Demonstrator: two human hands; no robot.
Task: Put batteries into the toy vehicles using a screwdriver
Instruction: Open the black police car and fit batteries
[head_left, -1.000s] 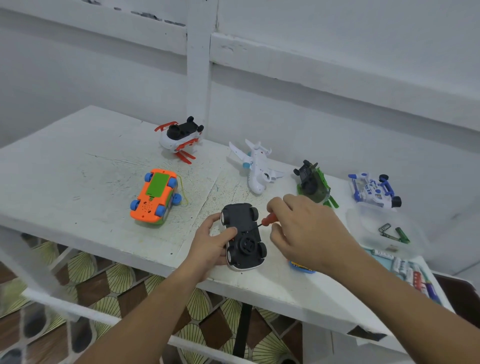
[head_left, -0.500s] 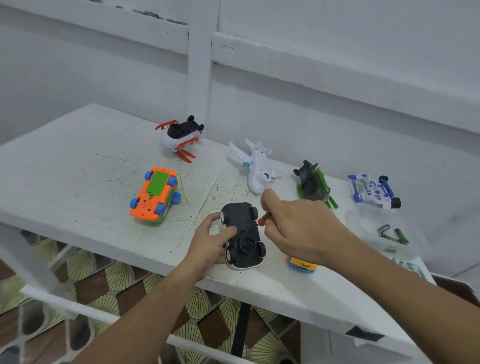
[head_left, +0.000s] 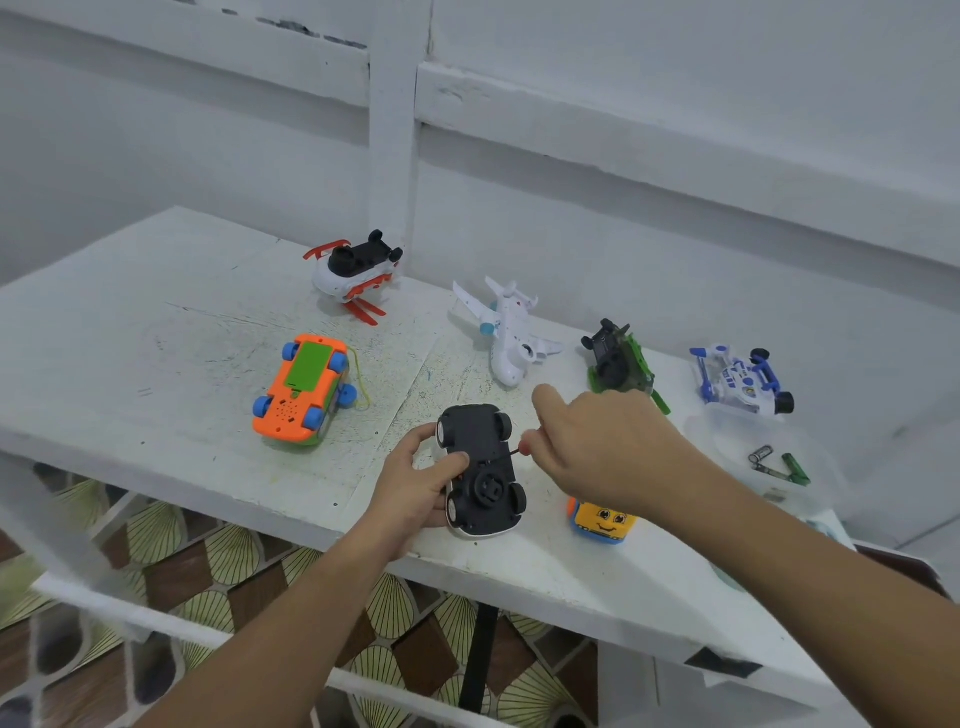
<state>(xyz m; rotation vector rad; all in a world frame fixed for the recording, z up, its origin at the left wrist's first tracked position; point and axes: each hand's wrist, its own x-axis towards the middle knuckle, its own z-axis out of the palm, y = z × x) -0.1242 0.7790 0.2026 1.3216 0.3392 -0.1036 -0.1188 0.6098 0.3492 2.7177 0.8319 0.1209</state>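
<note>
1. The black car lies belly-up near the front edge of the white table. The left hand is clamped around its left flank, thumb across the underside.
2. The right hand, just right of the black car, is closed on a screwdriver. Only a bit of red handle and a thin dark shaft show; the tip meets the car's underside near its middle.
3. My judgement: the work is at the cover screw of this car. Whether the screw is going in or coming out, I cannot tell.
4. Behind and left of the black car, the orange car lies upside down with its green cover in place. Whether it holds batteries is not visible.
5. The red-and-white toy, white plane, green vehicle and blue-and-white racer lie behind the black car; their battery state is hidden.
6. Loose batteries lie far right of the black car, in what seems a clear container, so several loads likely remain.
7. A yellow toy just right of the black car is partly covered by the right forearm.
</note>
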